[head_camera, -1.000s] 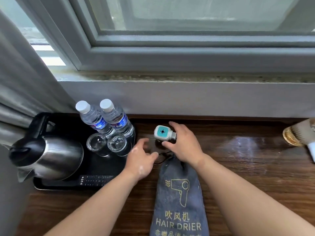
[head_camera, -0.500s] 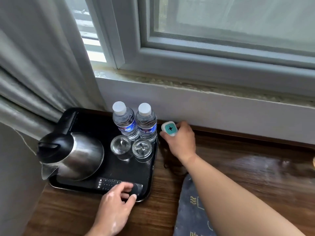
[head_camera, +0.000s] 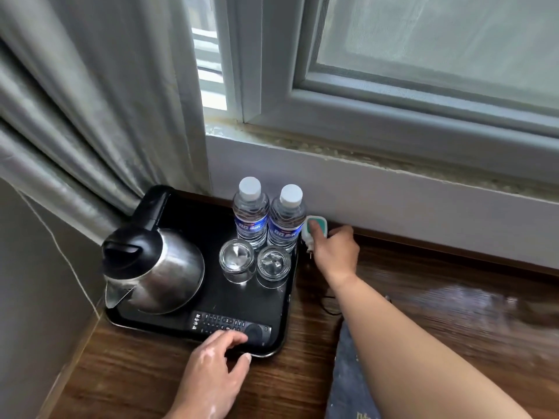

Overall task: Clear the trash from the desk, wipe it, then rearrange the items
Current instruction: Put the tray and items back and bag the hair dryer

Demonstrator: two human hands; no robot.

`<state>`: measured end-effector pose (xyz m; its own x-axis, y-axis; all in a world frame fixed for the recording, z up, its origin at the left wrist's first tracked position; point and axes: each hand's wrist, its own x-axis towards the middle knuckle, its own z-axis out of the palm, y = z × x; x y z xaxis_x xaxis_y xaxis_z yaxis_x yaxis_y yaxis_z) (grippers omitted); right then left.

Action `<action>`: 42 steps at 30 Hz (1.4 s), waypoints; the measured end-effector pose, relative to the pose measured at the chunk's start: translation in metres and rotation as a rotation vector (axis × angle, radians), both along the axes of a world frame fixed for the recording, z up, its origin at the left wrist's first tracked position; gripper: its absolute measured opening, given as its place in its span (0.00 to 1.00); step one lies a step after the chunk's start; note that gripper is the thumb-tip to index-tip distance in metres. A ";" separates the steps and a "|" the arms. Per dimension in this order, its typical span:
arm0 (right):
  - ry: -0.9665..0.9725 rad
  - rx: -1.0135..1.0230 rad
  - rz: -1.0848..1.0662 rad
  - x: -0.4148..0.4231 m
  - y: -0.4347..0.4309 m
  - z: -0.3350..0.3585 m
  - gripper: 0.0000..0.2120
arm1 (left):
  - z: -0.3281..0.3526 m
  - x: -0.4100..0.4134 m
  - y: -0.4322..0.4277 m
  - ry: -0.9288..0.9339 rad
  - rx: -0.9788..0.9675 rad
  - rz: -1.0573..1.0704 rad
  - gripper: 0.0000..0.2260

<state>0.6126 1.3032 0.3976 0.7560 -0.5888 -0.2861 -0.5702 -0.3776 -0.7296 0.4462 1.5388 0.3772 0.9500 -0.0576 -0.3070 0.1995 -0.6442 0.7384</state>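
A black tray (head_camera: 273, 334) sits at the left end of the wooden desk (head_camera: 453, 313). On it stand a steel kettle (head_camera: 157, 267), two water bottles (head_camera: 267, 220), two upturned glasses (head_camera: 255, 263) and a black remote control (head_camera: 231, 325) along the front rim. My left hand (head_camera: 211, 373) rests its fingers on the remote and the tray's front edge. My right hand (head_camera: 334, 252) holds a small white and teal plug-in device (head_camera: 314, 229) upright against the wall, just right of the bottles. A dark hair-drier bag (head_camera: 348, 373) lies under my right forearm.
A grey curtain (head_camera: 90, 116) hangs at the left behind the kettle. The window sill (head_camera: 393, 158) and white wall run along the back of the desk. A thin black cord (head_camera: 328, 306) trails beside the tray. The desk surface at the right looks shiny.
My right hand carried the plug-in device back and left to the wall beside the bottles. My left hand moved from the bag's opening down to the remote on the tray's front.
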 end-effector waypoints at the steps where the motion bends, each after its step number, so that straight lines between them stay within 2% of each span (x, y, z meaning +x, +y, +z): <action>1: 0.015 0.023 -0.002 -0.001 -0.001 0.002 0.28 | -0.001 -0.001 0.000 -0.009 0.006 -0.003 0.11; 3: 0.033 0.064 -0.016 -0.005 -0.007 0.006 0.26 | -0.003 -0.003 0.001 -0.018 0.038 -0.013 0.09; 6: -0.003 0.114 -0.026 -0.036 -0.033 0.020 0.22 | -0.002 -0.007 -0.008 -0.024 0.078 -0.007 0.12; 9: -0.018 -0.011 0.035 -0.114 -0.077 0.033 0.16 | 0.006 -0.014 -0.037 0.024 0.034 -0.045 0.09; 11: 0.074 -0.104 0.053 -0.175 -0.108 0.031 0.18 | 0.014 -0.023 -0.063 0.170 -0.052 -0.120 0.13; 12: 0.174 -0.089 0.074 -0.202 -0.121 0.027 0.21 | 0.015 -0.029 -0.077 0.251 -0.076 -0.164 0.14; 13: 0.294 -0.015 0.112 -0.228 -0.133 0.023 0.23 | 0.014 -0.035 -0.089 0.326 -0.081 -0.209 0.15; 15: 0.442 0.172 0.220 -0.265 -0.147 0.019 0.30 | 0.012 -0.046 -0.109 0.439 -0.090 -0.252 0.24; 18: 0.443 0.318 0.303 -0.290 -0.148 0.009 0.41 | 0.005 -0.054 -0.127 0.546 -0.173 -0.195 0.30; 21: 0.343 0.278 0.352 -0.286 -0.138 0.000 0.36 | 0.006 -0.055 -0.136 0.585 -0.288 -0.119 0.31; 25: 0.254 0.255 0.382 -0.266 -0.127 -0.005 0.32 | 0.003 -0.044 -0.136 0.504 -0.277 -0.042 0.30; 29: 0.214 0.223 0.381 -0.230 -0.117 -0.012 0.31 | 0.003 -0.015 -0.131 0.410 -0.285 0.019 0.21; 34: 0.155 0.212 0.381 -0.179 -0.105 -0.010 0.29 | 0.001 0.031 -0.127 0.371 -0.317 0.084 0.15; 40: 0.143 0.183 0.378 -0.146 -0.101 -0.014 0.28 | -0.005 0.057 -0.123 0.388 -0.407 0.123 0.15; 42: 0.133 0.212 0.360 -0.147 -0.102 -0.017 0.30 | -0.004 0.059 -0.121 0.405 -0.426 0.120 0.16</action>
<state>0.4657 1.2016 0.3807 0.8505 -0.2127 -0.4811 -0.5242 -0.4194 -0.7412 0.5048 1.4177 0.3730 0.7698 -0.1546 -0.6193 0.5720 -0.2636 0.7768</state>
